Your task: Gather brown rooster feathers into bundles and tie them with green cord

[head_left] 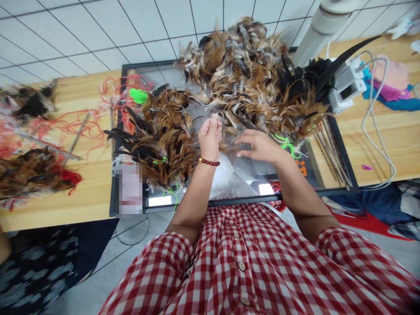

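My left hand (pixel 210 136), with a beaded bracelet (pixel 210 162) at the wrist, is closed in a pinch, thumb pressed on the curled fingers. Pale feather ends show at its thumb tip; most of what it holds is hidden. To its right hovers my right hand (pixel 259 144), fingers apart and nothing seen in them. A large heap of brown feathers (pixel 236 74) lies just beyond both hands. Left of my left hand spreads a smaller pile of brown feathers (pixel 170 140) with bright green strings (pixel 139 96) about it.
Under the piles is a black-framed glass panel (pixel 229 202). Thin sticks (pixel 331 153) lie at its right side, near a white power adapter (pixel 348 89) with a cable. A pipe (pixel 320 33) stands behind. Red strings (pixel 85 129) and more feathers (pixel 29 173) cover the left table.
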Available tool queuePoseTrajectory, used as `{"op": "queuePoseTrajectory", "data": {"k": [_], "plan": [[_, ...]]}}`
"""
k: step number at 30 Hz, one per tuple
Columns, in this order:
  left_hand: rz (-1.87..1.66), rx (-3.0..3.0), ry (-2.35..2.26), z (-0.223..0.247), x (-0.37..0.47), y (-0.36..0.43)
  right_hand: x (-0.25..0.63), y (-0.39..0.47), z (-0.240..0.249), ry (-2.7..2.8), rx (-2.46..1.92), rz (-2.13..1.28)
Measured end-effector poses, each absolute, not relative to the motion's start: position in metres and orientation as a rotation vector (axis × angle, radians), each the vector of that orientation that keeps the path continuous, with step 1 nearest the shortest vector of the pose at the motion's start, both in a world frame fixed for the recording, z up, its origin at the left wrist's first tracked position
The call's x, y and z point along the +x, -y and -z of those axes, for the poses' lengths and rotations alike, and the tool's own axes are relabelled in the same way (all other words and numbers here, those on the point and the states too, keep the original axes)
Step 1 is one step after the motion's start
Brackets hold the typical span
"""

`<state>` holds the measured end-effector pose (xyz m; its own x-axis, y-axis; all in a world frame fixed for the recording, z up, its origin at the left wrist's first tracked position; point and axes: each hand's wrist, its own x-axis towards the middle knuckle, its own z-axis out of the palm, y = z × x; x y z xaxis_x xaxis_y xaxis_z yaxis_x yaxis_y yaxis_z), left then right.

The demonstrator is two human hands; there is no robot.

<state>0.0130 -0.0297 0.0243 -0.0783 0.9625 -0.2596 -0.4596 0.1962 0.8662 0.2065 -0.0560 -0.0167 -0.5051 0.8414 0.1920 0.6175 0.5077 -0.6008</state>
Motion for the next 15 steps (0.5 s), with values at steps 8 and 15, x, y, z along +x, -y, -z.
{"op": "queuePoseTrajectory", "data": {"k": [8,15], "plan": [[-1.163,0.593,-1.037,-0.023,0.016,0.031,0.202,0.061,-0.002,1.831,-1.167,-0.209],[-0.947,0.44,-0.943,-0.016,0.03,0.04,0.196,0.063,0.011,2.041,-1.019,-0.067]]}}
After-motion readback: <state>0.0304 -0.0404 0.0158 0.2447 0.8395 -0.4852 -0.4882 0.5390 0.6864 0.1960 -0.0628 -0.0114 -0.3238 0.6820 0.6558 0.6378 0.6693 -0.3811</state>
